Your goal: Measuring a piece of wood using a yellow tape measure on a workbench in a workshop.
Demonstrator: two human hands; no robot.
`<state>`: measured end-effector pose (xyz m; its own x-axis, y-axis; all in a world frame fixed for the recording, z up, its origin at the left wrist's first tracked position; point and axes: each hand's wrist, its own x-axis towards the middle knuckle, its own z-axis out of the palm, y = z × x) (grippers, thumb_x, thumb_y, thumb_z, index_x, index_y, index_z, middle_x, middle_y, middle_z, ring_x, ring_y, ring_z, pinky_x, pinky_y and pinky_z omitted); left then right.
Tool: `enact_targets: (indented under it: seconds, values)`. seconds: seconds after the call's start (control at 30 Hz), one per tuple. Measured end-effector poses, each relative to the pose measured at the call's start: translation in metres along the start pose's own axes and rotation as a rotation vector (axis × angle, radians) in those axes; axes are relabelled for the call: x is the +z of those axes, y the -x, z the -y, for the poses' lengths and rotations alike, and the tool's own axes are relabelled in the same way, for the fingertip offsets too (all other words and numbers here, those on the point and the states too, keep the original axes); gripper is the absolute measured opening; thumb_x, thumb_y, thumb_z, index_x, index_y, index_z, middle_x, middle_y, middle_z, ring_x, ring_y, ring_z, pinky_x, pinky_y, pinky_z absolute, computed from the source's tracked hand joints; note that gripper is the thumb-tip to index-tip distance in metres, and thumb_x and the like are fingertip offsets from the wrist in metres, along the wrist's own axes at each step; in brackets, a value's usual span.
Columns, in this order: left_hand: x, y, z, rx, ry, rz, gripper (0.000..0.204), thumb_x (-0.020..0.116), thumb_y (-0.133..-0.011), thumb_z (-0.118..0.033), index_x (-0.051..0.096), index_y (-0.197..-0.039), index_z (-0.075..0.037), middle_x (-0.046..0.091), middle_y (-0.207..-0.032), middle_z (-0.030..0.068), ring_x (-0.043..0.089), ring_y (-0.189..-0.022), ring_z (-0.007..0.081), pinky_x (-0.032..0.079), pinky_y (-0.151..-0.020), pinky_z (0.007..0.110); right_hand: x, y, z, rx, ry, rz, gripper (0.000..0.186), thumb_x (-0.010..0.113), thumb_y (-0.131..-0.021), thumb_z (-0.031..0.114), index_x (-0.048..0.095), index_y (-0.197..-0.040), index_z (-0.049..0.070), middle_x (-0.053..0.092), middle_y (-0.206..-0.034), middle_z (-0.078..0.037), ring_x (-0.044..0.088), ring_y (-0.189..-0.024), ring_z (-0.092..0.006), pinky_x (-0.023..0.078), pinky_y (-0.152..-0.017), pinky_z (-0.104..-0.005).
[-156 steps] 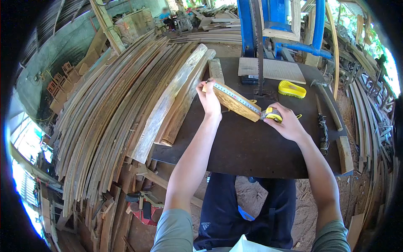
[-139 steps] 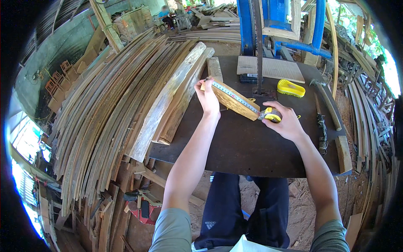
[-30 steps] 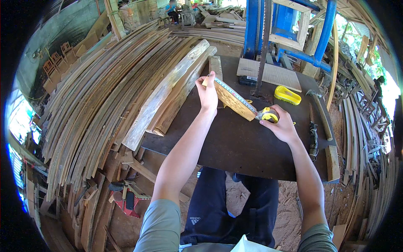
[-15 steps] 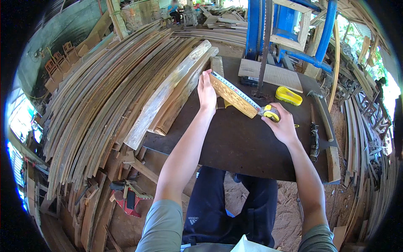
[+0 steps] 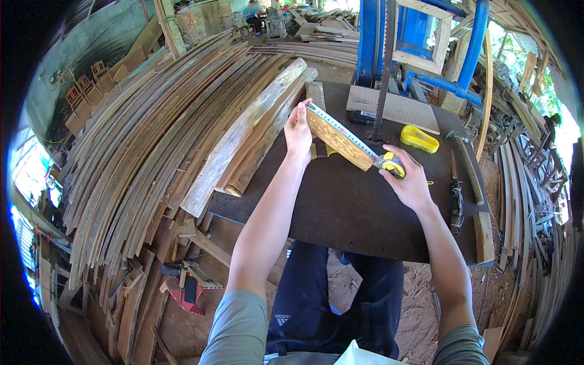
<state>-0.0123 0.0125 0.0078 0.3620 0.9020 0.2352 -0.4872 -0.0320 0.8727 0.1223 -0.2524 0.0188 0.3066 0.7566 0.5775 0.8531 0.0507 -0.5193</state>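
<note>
A short wooden block (image 5: 338, 145) slants over the dark tabletop (image 5: 359, 210). My left hand (image 5: 298, 135) is closed on its upper left end, pinching the tape's tip there. The white blade runs along the block's top edge to a yellow and grey tape measure (image 5: 391, 165) at the lower right end. My right hand (image 5: 411, 180) wraps round the tape measure's case. Behind the block, a small yellow object (image 5: 330, 150) shows in part; its kind is hidden. To the right of the tape measure lies a yellow brush (image 5: 419, 139).
A vertical saw blade (image 5: 383, 79) with a blue machine frame (image 5: 368, 42) stands at the table's far side. A hammer (image 5: 471, 170) and a dark-handled tool (image 5: 456, 210) lie at right. Long planks (image 5: 164, 134) fill the left. A person (image 5: 252, 17) sits far back.
My left hand and the block's upper left end have shifted very slightly. The tape stays stretched along the block, and both hands keep their hold.
</note>
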Motion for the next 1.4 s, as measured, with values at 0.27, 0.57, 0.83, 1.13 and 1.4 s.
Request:
enact_targets:
  seconds: [0.27,0.57,0.83,1.13,1.4]
  values:
    - [-0.008,-0.006,0.005,0.032,-0.096,0.011,0.039,0.05,-0.112,-0.041,0.071,-0.122,-0.01,0.066,-0.108,-0.0003,0.056,-0.104,0.0116,0.043,-0.095,0.028,0.003,0.003,0.003,-0.008,-0.001,0.072,0.047,0.078,-0.09,0.01,0.059,-0.133,0.012,0.069,-0.121,-0.016,0.069,-0.112,-0.0363,0.056,-0.095,-0.0425]
    - [-0.013,-0.005,-0.012,-0.053,-0.227,0.251,0.041,0.033,-0.11,-0.027,0.063,-0.138,-0.023,0.053,-0.147,0.0089,0.054,-0.131,0.0249,0.056,-0.099,0.045,0.0,0.003,0.0,-0.023,0.016,-0.001,0.045,0.077,-0.09,0.008,0.059,-0.132,0.011,0.069,-0.117,-0.015,0.07,-0.109,-0.0355,0.057,-0.094,-0.0431]
    - [-0.01,0.0,-0.023,-0.101,-0.275,0.274,0.037,0.04,-0.111,-0.039,0.065,-0.134,-0.024,0.057,-0.137,0.0092,0.058,-0.125,0.0227,0.057,-0.095,0.044,-0.003,-0.001,0.004,-0.018,0.051,0.003,0.044,0.077,-0.09,0.008,0.06,-0.13,0.012,0.067,-0.117,-0.015,0.069,-0.108,-0.036,0.057,-0.091,-0.0425]
    - [-0.016,-0.014,0.004,0.063,-0.355,0.263,0.034,0.041,-0.112,-0.044,0.062,-0.12,-0.019,0.06,-0.128,0.0033,0.059,-0.117,0.0193,0.06,-0.087,0.041,0.0,0.001,0.005,-0.031,0.039,0.012,0.045,0.077,-0.091,0.009,0.061,-0.132,0.014,0.067,-0.116,-0.013,0.069,-0.107,-0.0343,0.057,-0.092,-0.042]
    - [-0.021,-0.019,0.02,0.156,-0.398,0.251,0.026,0.041,-0.113,-0.036,0.059,-0.121,-0.019,0.06,-0.126,0.0041,0.056,-0.12,0.0192,0.061,-0.085,0.043,-0.013,0.0,0.003,0.002,0.065,0.05,0.045,0.077,-0.09,0.01,0.06,-0.131,0.017,0.068,-0.121,-0.011,0.069,-0.112,-0.0347,0.056,-0.096,-0.0438]
